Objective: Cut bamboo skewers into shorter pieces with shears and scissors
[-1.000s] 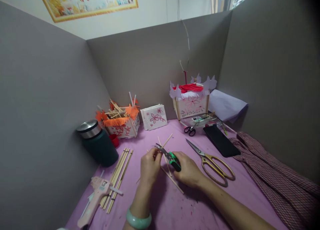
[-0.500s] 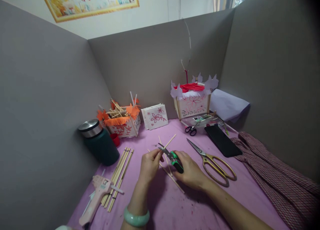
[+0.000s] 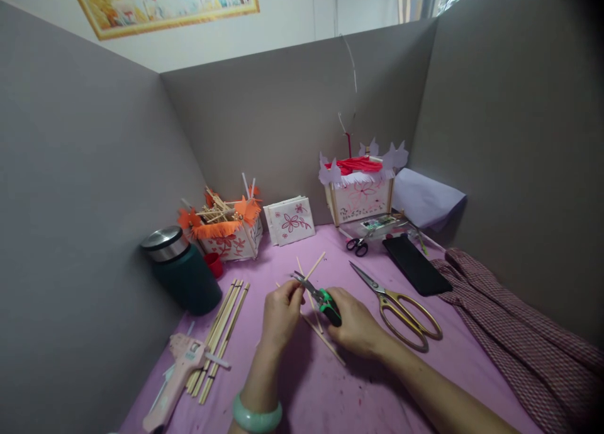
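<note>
My left hand [image 3: 282,311] has its thumb and fingers pinched on the lower end of a thin wooden stick [image 3: 315,265], which slants up and away to the right. My right hand [image 3: 353,321] is closed around the green-and-black handles of small shears [image 3: 324,300]. Their metal blades point left, at the stick just beside my left fingertips. Whether the blades have cut into it cannot be made out. Beneath both hands, more loose thin sticks [image 3: 325,344] lie crossed on the pink cloth [image 3: 325,396]. Part of them is hidden behind my hands.
On the left are a pink glue gun [image 3: 177,377], banded stick bundles [image 3: 221,333] and a dark green flask [image 3: 186,277]. Large gold-handled scissors [image 3: 401,308], a black phone-like slab [image 3: 415,264] and checked fabric [image 3: 509,333] lie right. Decorated boxes [image 3: 361,198] stand behind, before grey panels.
The shears' handles look closer together in my right hand than before. My left hand keeps its pinch on the stick. The whole view has shifted slightly.
</note>
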The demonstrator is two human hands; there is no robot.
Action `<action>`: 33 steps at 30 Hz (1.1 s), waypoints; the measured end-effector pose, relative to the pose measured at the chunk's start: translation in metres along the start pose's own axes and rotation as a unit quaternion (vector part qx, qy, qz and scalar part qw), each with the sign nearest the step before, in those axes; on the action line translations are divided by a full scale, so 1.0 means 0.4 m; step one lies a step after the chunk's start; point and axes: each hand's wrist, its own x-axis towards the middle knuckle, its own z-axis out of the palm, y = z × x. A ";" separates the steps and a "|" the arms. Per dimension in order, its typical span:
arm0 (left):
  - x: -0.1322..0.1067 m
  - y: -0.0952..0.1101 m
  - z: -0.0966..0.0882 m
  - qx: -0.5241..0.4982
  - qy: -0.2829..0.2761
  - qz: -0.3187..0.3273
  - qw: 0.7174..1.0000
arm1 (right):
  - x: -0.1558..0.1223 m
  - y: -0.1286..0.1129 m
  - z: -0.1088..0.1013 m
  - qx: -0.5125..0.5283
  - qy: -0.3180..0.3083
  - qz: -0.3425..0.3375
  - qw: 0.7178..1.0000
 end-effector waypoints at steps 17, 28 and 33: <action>0.006 -0.016 -0.008 -0.063 -0.045 -0.063 0.995 | -0.005 0.007 -0.003 0.004 0.008 -0.034 0.999; 0.002 0.000 -0.011 -0.027 -0.021 -0.025 0.999 | 0.000 0.001 -0.005 -0.022 0.012 -0.021 0.999; -0.003 0.002 0.004 0.039 0.007 0.014 0.999 | 0.003 -0.004 -0.006 -0.019 0.009 -0.002 1.000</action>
